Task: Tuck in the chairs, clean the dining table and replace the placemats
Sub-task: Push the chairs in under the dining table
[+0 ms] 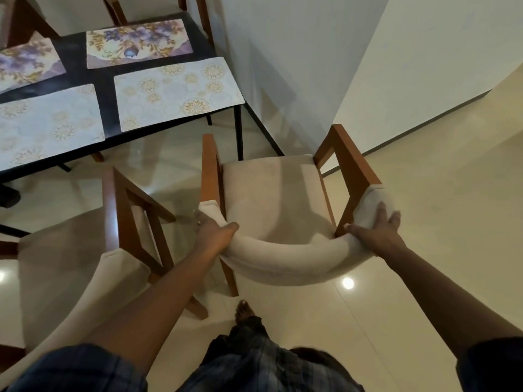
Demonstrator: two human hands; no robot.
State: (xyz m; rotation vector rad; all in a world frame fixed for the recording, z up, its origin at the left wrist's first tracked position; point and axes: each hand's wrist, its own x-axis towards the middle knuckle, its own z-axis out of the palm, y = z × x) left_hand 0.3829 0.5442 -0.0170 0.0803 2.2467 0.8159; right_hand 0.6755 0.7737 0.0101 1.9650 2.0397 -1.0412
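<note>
At frame centre, clear of the tabletop (pixel 76 62) at upper left, the chair (pixel 271 190) looks stiff and fairly heavy, best steered by its padded back rail, where the left hand (pixel 215 232) and right hand (pixel 376 232) both clasp it.

Domestic dining room. Evidence: dark-topped desk (pixel 107 108) laid with four placemats, two floral purple (pixel 138 42) along its far edge and two pale with gold medallions (pixel 178 91) along its near edge; cushioned wooden armchairs (pixel 271 199) drawn up near the desk's near-right corner; glossy cream floor tiles (pixel 424 222); plain white walls (pixel 396 66) with dark skirting; a person's bare foot (pixel 244 308) on the floor.
</note>
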